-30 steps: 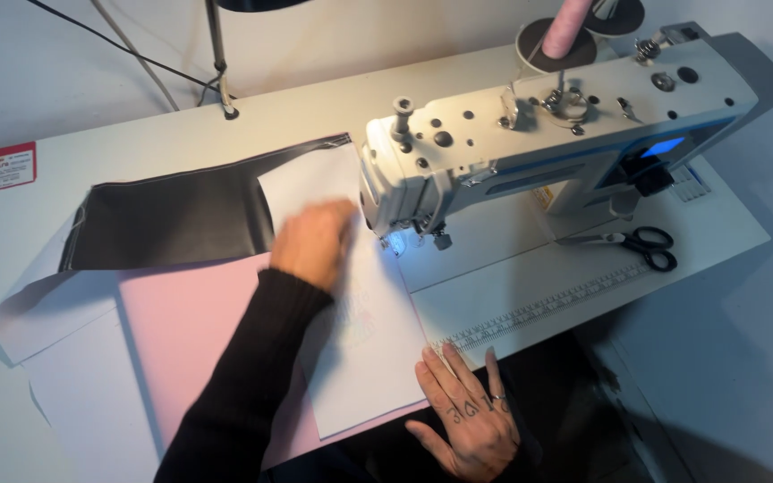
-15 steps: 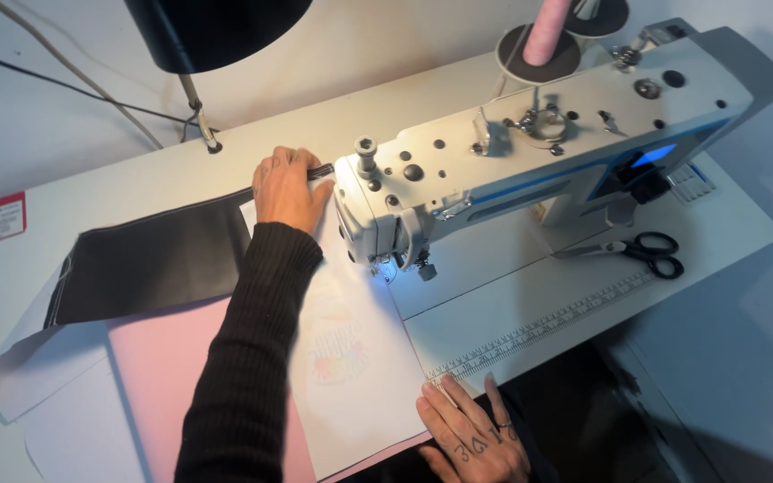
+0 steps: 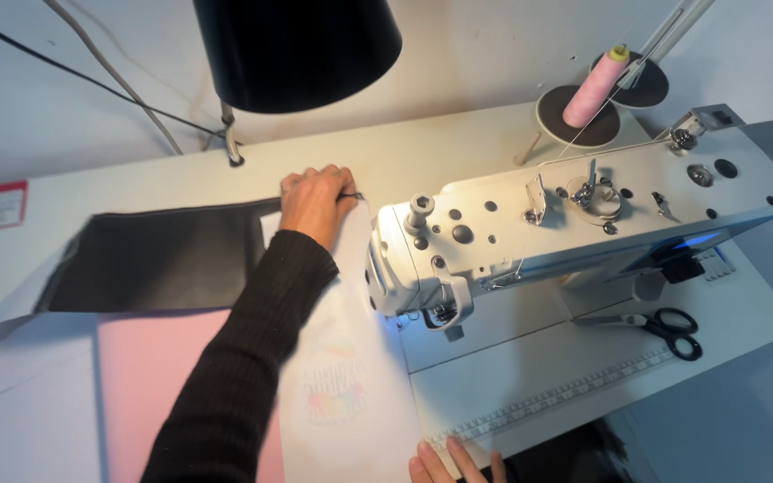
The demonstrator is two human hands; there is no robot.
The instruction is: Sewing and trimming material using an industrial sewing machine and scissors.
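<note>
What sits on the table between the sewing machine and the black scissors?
In the head view, nothing lies between the sewing machine and the scissors: only a bare strip of the white table shows, partly shaded under the machine's arm.

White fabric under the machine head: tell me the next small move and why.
Probably draw the far edge taut and square it. The left hand pinches the white fabric at its far corner beside the machine, while the right hand rests at the near edge, and the strip lies slightly askew.
</note>
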